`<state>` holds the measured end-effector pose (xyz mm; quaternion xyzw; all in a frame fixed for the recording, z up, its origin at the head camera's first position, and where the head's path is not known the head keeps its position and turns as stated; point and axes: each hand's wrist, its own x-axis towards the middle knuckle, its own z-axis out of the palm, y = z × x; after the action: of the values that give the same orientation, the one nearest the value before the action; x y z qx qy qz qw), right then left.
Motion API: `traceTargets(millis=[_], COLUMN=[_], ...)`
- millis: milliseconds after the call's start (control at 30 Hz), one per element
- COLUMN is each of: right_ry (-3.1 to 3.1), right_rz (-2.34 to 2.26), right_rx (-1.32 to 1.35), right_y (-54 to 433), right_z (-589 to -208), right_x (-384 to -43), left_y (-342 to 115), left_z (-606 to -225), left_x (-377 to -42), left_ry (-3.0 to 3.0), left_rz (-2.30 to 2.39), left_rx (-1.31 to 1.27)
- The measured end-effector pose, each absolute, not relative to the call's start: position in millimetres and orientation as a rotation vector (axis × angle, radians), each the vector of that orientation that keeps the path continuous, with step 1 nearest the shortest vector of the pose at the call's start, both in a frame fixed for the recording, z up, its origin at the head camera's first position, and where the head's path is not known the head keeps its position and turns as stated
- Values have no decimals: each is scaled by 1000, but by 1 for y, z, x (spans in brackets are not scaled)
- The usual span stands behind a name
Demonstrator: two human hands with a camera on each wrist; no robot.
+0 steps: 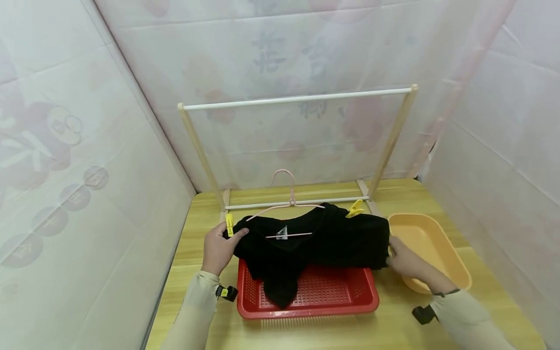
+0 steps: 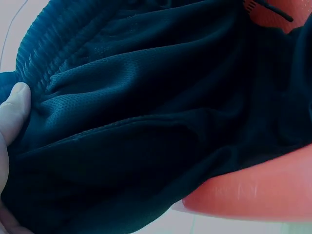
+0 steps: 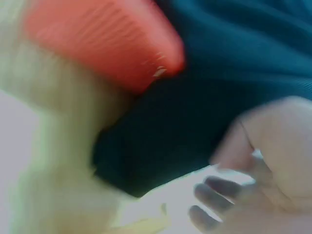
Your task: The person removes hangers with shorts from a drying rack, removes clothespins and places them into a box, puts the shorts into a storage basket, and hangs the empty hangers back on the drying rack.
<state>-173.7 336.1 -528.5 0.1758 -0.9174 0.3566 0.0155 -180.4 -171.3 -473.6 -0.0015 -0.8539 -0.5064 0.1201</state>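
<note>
Black shorts [image 1: 354, 240] with a gathered elastic waistband [image 2: 53, 44] hang spread on a pink hanger [image 1: 292, 202], draped over a red basket [image 1: 315, 311]. One yellow clip [image 1: 229, 225] sits at the left end of the waistband and another yellow clip [image 1: 355, 209] farther right. My left hand [image 1: 220, 248] grips the waistband's left end beside the first clip, thumb on the front of the cloth. At the right edge of the shorts is my right hand [image 1: 403, 257], blurred. In the right wrist view its thumb lies against the cloth, and its loosely bent fingers [image 3: 214, 200] stand apart below.
A wooden rack with a white top rail [image 1: 297, 98] stands behind the basket, its lower rail [image 1: 258, 206] just beyond the hanger. To the right, a yellow-orange tray [image 1: 455, 265] lies on the wood-grain table [image 1: 188, 243]. Pale printed sheets [image 1: 109, 218] enclose the sides and back.
</note>
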Motion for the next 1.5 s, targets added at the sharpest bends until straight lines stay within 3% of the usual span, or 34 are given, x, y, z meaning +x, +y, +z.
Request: traceTargets(millis=[100,200,400,533,733,933,1067,1233,1367,1500], right_ry=[-2929,-2969,-2911,-2832,-2743,-2618,-2402,-2061,-2435,-2894], right_rz=[1183,1310,1194,1194,1484,2129,2496,2749,2484,1297], right_rx=[619,502,114,51,130,157,107,368,600,998], right_y=[339,333,322,319,302,270,238,204,199,211], right_z=[-550,-553,-526,-494,-443,-415,-418,-450,-473,-481], right_x=[-169,-166,-171,-174,-167,-156,-146,-149,-159,-163], left_y=[-170,-168,-167,-167,-168,-166,-164,-161,-159,-158], left_z=[-474,-473,-473,-471,-468,-466,-467,-470,-472,-477], left_x=[-181,-182,-182,-182,-183,-181,-181,-181,-182,-182], left_ry=[-2485,-2467,-2405,-2343,-2247,-2211,-2216,-2228,-2233,-2268], left_rz=[-1496,-1507,-1542,-1531,-1515,-1506,-1480,-1469,-1463,-1443], left_rx=[-7,0,61,107,155,151,143,128,118,125])
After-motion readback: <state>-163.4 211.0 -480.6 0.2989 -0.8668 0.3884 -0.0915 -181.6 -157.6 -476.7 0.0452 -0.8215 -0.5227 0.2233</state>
